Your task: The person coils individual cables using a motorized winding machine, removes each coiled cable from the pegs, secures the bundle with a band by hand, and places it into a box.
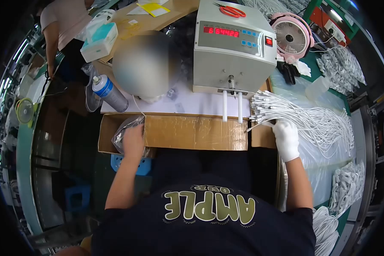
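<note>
My left hand [133, 138] is bare and reaches into a clear plastic bag [120, 135] in the left end of a long cardboard box [196, 132]; its fingertips are hidden. My right hand [286, 135], in a white glove, is at the box's right end beside a bundle of white cables [303, 117]. One cable end runs left from its fingers, which look pressed together. Above the box stands a grey machine [234, 51] with a red number display and two white prongs [232, 106] sticking out over the box edge.
A blue and white spray can [110, 94] leans at the left. Red-handled scissors [232, 11] lie on the machine. A pink fan [290, 37] stands behind the cables. A person [66, 25] stands at the upper left. More cable bundles [347, 187] lie at the right.
</note>
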The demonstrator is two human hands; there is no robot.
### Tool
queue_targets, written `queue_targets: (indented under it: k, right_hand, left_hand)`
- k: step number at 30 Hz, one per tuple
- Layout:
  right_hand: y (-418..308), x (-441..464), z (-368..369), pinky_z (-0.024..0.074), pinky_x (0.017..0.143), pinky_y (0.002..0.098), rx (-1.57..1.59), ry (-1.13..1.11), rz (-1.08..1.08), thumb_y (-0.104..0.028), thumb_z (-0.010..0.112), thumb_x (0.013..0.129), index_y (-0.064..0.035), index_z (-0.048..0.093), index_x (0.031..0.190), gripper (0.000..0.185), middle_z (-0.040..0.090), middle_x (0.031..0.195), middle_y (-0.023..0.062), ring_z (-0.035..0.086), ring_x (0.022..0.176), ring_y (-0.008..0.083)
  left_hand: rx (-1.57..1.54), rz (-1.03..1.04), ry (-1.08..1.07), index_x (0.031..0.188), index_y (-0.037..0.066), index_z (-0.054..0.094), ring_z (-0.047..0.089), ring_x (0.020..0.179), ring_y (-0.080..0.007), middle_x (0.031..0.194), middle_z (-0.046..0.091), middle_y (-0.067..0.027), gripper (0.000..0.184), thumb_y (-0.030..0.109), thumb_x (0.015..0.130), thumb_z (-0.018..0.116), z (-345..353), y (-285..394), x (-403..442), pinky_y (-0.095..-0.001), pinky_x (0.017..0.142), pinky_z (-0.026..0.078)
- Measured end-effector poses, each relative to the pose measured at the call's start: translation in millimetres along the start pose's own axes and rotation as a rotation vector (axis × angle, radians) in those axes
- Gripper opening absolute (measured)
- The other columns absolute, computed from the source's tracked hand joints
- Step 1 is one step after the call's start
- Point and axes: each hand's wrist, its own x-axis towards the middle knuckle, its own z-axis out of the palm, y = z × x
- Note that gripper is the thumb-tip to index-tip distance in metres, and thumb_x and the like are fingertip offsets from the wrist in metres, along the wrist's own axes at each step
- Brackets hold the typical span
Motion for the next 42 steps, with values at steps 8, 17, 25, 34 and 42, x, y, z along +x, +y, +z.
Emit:
queue_targets:
  k: [8,17,25,34,42]
  right_hand:
    - [-127.1,27.9,-30.5,0.051,0.06,0.0372,0.356,0.056,-0.221,-0.022,0.063,0.086,-0.0114,0.064,0.095,0.014,0.064,0.076,0.0105,0.064,0.069,0.0285]
    - [-90.1,84.8,-26.8,0.0503,0.065,0.0405,0.026,-0.01,-0.129,-0.017,0.058,0.083,-0.0112,0.062,0.085,0.007,0.061,0.078,0.0104,0.064,0.073,0.0288]
    - [-38.9,73.5,13.6,0.0496,0.063,0.0407,0.008,0.023,-0.222,-0.022,0.058,0.083,-0.0151,0.063,0.084,0.009,0.061,0.077,0.0083,0.063,0.07,0.0291]
    - [-67.6,67.0,-2.5,0.0494,0.062,0.0421,0.116,-0.019,-0.239,-0.025,0.055,0.088,-0.0112,0.061,0.082,0.016,0.062,0.078,0.0099,0.063,0.071,0.0295]
    - [-104.5,38.1,47.8,0.0484,0.056,0.0392,0.679,0.066,0.104,-0.033,0.053,0.094,-0.0087,0.059,0.09,0.026,0.058,0.065,0.0111,0.059,0.057,0.0254]
  left_hand:
    - [0.055,0.362,0.071,0.123,0.011,0.058,0.043,0.124,-0.0314,0.131,0.051,-0.0109,0.041,0.023,0.084,0.065,77.6,80.4,71.6,-0.0474,0.104,0.034]
    - [-0.288,0.363,0.075,0.119,0.006,0.059,0.048,0.116,-0.0328,0.118,0.056,-0.0135,0.04,0.013,0.081,0.066,72.6,76.4,71.7,-0.0436,0.098,0.039]
    - [-0.591,0.1,-0.006,0.117,0.001,0.058,0.06,0.09,-0.0284,0.108,0.057,-0.0161,0.031,0.006,0.086,0.06,42.4,66.6,69.0,-0.0332,0.079,0.05]
    - [-0.925,0.049,-0.153,0.127,0.002,0.054,0.06,0.102,-0.0195,0.119,0.057,-0.0138,0.037,0.006,0.09,0.06,54.6,100.9,74.6,-0.0284,0.086,0.049]
    - [-1.158,0.049,-0.231,0.124,0.001,0.056,0.061,0.104,-0.019,0.118,0.061,-0.0142,0.034,0.008,0.091,0.06,20.8,133.4,86.9,-0.0306,0.087,0.049]
